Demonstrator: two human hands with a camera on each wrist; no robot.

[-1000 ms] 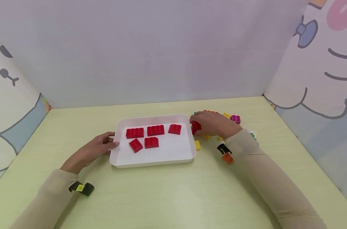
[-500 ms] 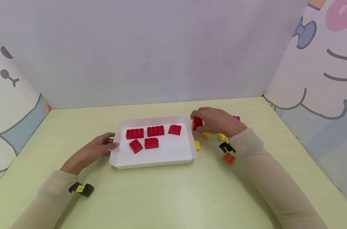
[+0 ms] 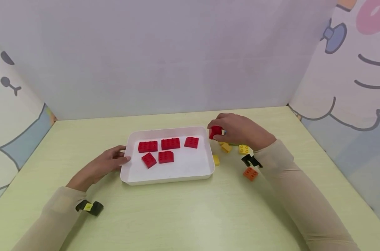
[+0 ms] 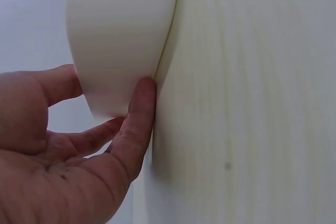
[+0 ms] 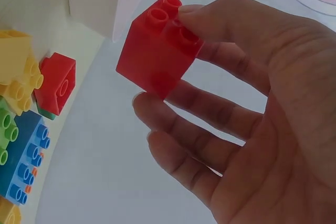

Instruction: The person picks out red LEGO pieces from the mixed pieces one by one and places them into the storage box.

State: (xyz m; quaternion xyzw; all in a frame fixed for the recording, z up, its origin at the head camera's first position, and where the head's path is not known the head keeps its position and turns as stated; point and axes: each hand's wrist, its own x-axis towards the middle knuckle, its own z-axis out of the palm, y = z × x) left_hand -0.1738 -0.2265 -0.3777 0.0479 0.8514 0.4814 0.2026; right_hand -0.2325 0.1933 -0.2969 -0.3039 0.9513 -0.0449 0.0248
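My left hand (image 3: 103, 164) grips the left end of a white tray (image 3: 190, 165), thumb at the rim and fingers outside. In the left wrist view, fingers touch the tray's outer wall (image 4: 121, 35) near the tabletop. Several red toy bricks lie in the tray, among them a long brick (image 3: 147, 146) and a small tilted one (image 3: 149, 160). Just beyond the tray's right end, my right hand (image 3: 243, 130) pinches a red toy brick (image 5: 152, 56) between thumb and fingers, held above the table. Its studs face the thumb in the right wrist view.
Loose bricks lie under and around the right hand: yellow ones (image 3: 243, 149), an orange one (image 3: 250, 173), a blue one (image 5: 23, 161), a green one (image 5: 5, 127) and another red brick (image 5: 55, 83). A yellow brick (image 3: 216, 160) sits against the tray. A wall (image 3: 177, 69) rises behind the table.
The right hand has risen slightly from the pile with the red brick, which has turned in its fingers. More yellow bricks show beneath. Left hand and tray stay put.
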